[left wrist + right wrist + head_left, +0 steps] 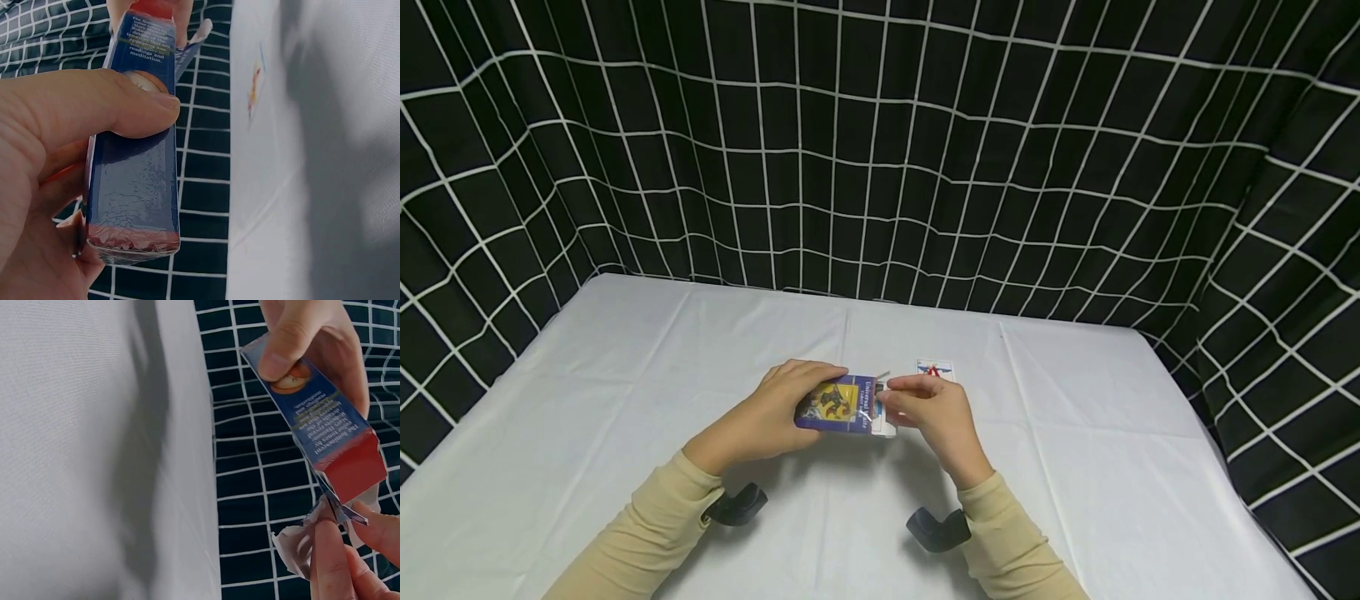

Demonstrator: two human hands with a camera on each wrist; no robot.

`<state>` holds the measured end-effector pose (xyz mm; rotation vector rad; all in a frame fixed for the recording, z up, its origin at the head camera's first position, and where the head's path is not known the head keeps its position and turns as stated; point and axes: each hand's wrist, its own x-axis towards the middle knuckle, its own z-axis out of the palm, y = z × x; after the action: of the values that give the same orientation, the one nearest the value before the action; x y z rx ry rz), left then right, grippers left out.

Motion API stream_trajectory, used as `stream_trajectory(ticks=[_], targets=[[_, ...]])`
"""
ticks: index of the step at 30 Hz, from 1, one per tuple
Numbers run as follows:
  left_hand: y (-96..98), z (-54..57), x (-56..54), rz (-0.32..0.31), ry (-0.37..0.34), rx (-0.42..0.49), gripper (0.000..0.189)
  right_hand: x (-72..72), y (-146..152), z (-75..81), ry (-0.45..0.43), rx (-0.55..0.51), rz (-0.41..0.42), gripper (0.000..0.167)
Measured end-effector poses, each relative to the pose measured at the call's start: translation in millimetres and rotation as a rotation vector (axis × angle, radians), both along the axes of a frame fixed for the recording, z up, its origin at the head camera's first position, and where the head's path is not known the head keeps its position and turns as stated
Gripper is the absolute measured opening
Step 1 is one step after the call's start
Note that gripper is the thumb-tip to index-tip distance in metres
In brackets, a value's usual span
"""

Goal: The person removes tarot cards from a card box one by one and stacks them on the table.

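A blue tarot card box [835, 403] with a yellow picture panel and "Universal" lettering is held above the white table. My left hand [778, 408] grips its left end, the thumb [144, 103] lying along the narrow printed side. At the other end my right hand [936, 417] pinches the torn end flap [340, 515] between thumb and fingers. Beside those fingers, pale torn pieces [294, 547] stick out. The red end face [353, 469] shows in the right wrist view. What lies inside the box is hidden.
A picture card [935, 367] lies on the white cloth-covered table [625, 400] just behind my right hand, partly covered by it. Black curtains with a white grid [880, 167] stand around the table's back and sides. A dark wrist mount [938, 530] sits below each hand.
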<state>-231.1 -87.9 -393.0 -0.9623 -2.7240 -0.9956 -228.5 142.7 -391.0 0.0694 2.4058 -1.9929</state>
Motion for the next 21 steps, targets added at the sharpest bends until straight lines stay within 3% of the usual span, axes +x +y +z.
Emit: stream_trajectory(ticks=[10,21], targets=[[2.1,0.2,1.1,-0.012,-0.003,0.004,0.077,-0.2,0.6,-1.1,-0.002,0.028,-0.004,0.03],[-2.6,2.0,0.1,0.019,0.003,-0.004,0.077,-2.8,8.8,5.3,0.018,0.007,0.008,0.03]])
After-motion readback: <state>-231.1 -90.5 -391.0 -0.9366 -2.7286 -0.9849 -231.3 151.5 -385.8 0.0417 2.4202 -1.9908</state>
